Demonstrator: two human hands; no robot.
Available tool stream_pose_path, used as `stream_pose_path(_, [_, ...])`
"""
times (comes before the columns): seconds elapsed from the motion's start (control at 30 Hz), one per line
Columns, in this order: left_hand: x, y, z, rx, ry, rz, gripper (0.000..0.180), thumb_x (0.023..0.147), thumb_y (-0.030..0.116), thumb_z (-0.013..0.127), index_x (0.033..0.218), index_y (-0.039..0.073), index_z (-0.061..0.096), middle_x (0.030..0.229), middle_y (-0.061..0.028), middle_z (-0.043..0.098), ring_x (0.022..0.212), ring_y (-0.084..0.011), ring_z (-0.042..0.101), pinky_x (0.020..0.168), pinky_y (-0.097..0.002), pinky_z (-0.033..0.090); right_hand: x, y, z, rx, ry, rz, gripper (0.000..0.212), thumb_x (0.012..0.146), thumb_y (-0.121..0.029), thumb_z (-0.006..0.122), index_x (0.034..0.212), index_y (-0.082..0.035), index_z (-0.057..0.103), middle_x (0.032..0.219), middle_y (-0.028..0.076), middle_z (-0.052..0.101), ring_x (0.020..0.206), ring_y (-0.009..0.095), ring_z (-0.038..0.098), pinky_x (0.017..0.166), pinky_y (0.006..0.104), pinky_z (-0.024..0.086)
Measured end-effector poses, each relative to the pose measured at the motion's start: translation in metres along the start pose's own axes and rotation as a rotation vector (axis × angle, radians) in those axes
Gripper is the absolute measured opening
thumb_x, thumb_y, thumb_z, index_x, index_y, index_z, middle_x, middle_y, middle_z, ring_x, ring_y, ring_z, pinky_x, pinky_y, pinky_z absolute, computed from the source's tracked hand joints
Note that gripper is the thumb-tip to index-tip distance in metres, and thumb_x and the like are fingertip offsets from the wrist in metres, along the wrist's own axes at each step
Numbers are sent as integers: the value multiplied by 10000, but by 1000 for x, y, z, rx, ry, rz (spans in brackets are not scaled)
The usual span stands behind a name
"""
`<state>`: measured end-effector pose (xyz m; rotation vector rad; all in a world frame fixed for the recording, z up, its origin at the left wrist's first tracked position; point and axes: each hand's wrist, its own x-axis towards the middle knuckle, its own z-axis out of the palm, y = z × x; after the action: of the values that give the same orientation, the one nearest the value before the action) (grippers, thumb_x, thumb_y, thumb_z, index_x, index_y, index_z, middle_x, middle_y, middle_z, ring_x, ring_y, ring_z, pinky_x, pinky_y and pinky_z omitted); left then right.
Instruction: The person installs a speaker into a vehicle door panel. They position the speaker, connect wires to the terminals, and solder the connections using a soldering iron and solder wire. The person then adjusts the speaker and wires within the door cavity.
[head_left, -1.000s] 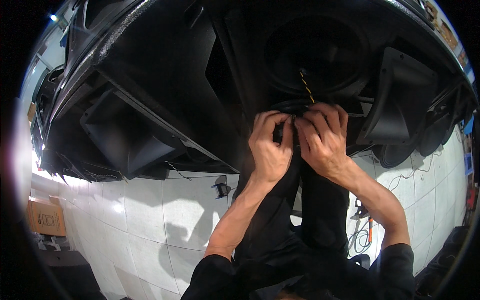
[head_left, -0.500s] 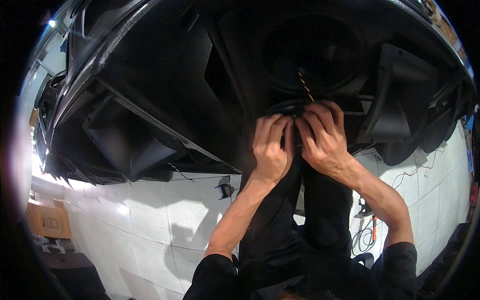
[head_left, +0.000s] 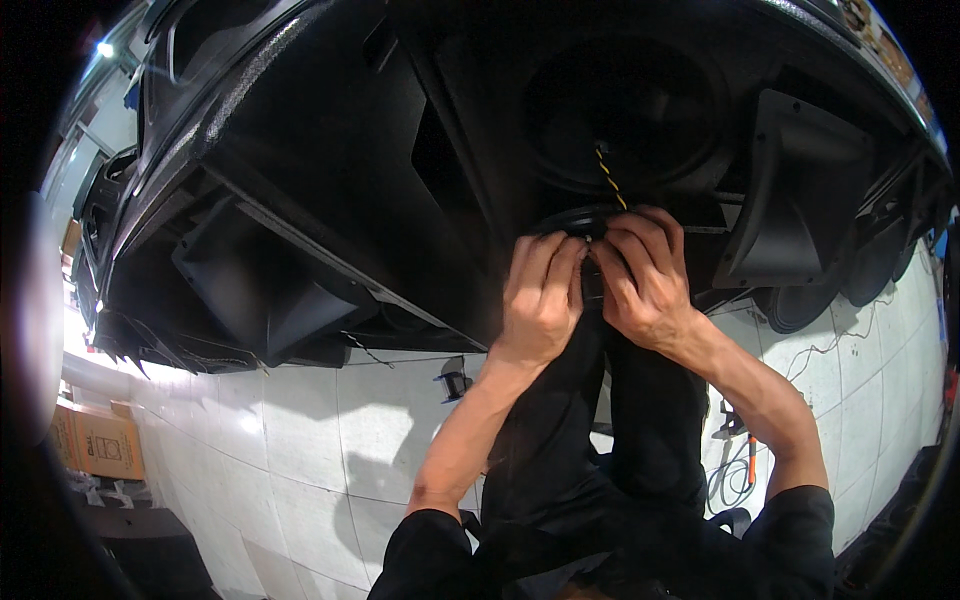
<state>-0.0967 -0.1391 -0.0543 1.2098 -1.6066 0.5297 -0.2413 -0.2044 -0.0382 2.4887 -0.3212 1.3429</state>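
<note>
Both my hands are raised against the front of a big black speaker cabinet [head_left: 330,150]. My left hand [head_left: 540,300] and my right hand [head_left: 645,285] meet fingertip to fingertip on the rim of a black round part [head_left: 565,218] below a dark round opening [head_left: 630,100]. Their fingers are curled and pinch the rim, with a small light spot showing between the tips. A twisted yellow-and-black wire [head_left: 608,180] hangs from the opening down to my right fingers. What the fingers hold beneath them is hidden. My black trousers show below the hands.
Black horn-shaped parts sit in the cabinet at left [head_left: 270,290] and right [head_left: 790,200]. On the white tiled floor [head_left: 300,440] lie a cardboard box [head_left: 95,440], a small black object [head_left: 455,380], an orange-handled tool [head_left: 750,455] and coiled cable [head_left: 718,485].
Both hands stay on the same spot of the rim; only the fingers shift slightly, and the view has drifted a little.
</note>
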Motion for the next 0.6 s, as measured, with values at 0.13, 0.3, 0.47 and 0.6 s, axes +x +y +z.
stream_pose_path(0.13, [27,-13,-27,123,-297,296,269,710,-39,693,974,-84,675,994,-173,663,937,-308,660,792,-386,587,-2,2,2,38,17,-1,280,662,-46,683,907,91,686,947,186,623,1028,317,604,931,543,486])
stream_pose_path(0.3, [65,-28,-37,108,-476,599,205,727,14,722,927,-25,699,1003,-111,686,972,-234,669,867,-320,589,-2,2,3,60,63,14,246,626,30,706,868,79,699,913,160,633,1021,299,609,940,529,481])
stream_pose_path(0.47, [84,-36,-34,-39,-617,538,191,733,-17,722,922,1,707,929,-45,665,929,-184,669,800,-317,611,1,3,4,72,71,50,207,640,46,728,847,54,710,899,129,652,998,270,622,951,521,469])
stream_pose_path(0.6, [97,-38,-34,-70,-736,515,214,732,-16,719,943,17,712,934,-54,674,933,-209,684,793,-338,611,0,4,3,65,68,68,199,646,40,745,843,28,716,908,110,667,989,255,629,947,515,459])
